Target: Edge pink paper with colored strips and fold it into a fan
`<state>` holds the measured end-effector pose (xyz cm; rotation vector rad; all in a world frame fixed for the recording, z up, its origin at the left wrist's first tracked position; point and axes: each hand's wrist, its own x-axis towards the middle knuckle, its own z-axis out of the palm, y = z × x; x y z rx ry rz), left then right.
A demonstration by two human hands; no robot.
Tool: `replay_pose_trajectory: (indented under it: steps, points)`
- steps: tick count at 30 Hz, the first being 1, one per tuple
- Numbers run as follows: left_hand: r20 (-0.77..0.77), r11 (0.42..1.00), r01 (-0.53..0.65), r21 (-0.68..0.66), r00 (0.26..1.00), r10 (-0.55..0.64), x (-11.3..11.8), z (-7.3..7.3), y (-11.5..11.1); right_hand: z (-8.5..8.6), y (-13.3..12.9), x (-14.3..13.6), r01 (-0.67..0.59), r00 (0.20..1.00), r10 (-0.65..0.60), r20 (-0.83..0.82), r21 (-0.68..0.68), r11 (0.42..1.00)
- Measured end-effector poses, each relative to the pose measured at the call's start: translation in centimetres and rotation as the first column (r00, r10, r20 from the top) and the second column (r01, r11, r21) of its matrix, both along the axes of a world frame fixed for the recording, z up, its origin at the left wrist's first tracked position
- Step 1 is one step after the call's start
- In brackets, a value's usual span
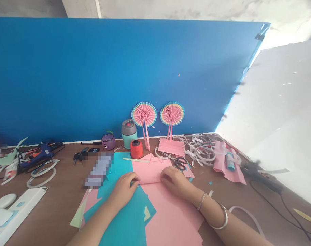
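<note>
A pink paper sheet [150,171] has a fold along its near edge, above a larger pink sheet [170,212] and teal paper [124,218]. My left hand [126,186] is closed on the left end of that fold, thumb and fingers together. At the fold's right end, my right hand [173,181] has its fingers curled over the paper, fingertips partly hidden. Black scissors [181,163] lie just beyond my right hand. A red thread spool [136,149] stands behind the pink sheet. Two round pleated paper fans [144,114] [172,113] lean on the blue board.
A mint flask [129,135] and purple cup [108,141] stand at the back. White strip coils [202,150], a blue tape roll [230,161] and a black glue gun [263,177] lie right. A blue glue gun [41,153] and power strip [22,212] are left.
</note>
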<state>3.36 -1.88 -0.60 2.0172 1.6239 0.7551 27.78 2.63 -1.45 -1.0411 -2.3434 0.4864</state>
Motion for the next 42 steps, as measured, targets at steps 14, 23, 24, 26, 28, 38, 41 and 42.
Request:
replay_pose_trajectory:
  steps: [14, 23, 24, 26, 28, 38, 41, 42]
  points:
    - [-0.116, 0.997, -0.042, 0.060, 0.992, 0.049, -0.2, -0.5, 0.7, -0.4, 0.6, -0.3, 0.029, 0.998, -0.031, -0.053, -0.039, 0.999]
    - [-0.152, 0.997, -0.047, 0.066, 0.987, 0.057, -0.2, -1.1, 1.1, -0.3, 0.6, -0.4, 0.064, 0.998, -0.066, -0.013, -0.089, 0.994]
    - [-0.157, 0.997, -0.046, 0.065, 0.986, 0.056, -0.2, -1.1, 1.1, -0.3, 0.7, -0.4, 0.067, 0.998, -0.068, -0.008, -0.092, 0.994]
    - [-0.166, 0.997, -0.044, 0.065, 0.985, 0.054, -0.2, -1.2, 1.2, -0.5, 0.7, -0.3, 0.069, 0.998, -0.070, -0.006, -0.092, 0.993]
    - [-0.175, 0.997, -0.040, 0.066, 0.983, 0.051, -0.3, -1.3, 1.1, -0.7, 0.8, -0.3, 0.066, 0.998, -0.067, -0.007, -0.085, 0.994]
    - [-0.362, 0.959, 0.127, 0.252, 0.932, -0.029, 0.5, -0.7, 0.5, -0.6, 0.2, -0.9, -0.018, 0.990, -0.007, 0.141, 0.171, 0.985]
    - [-0.457, 0.925, 0.249, 0.289, 0.884, -0.095, 0.8, -0.8, 0.3, -0.7, 0.0, -1.5, -0.143, 0.965, 0.073, 0.252, 0.271, 0.952]
    - [-0.482, 0.916, 0.274, 0.294, 0.870, -0.105, 0.9, -0.7, 0.2, -0.7, -0.1, -1.6, -0.175, 0.955, 0.092, 0.280, 0.288, 0.941]
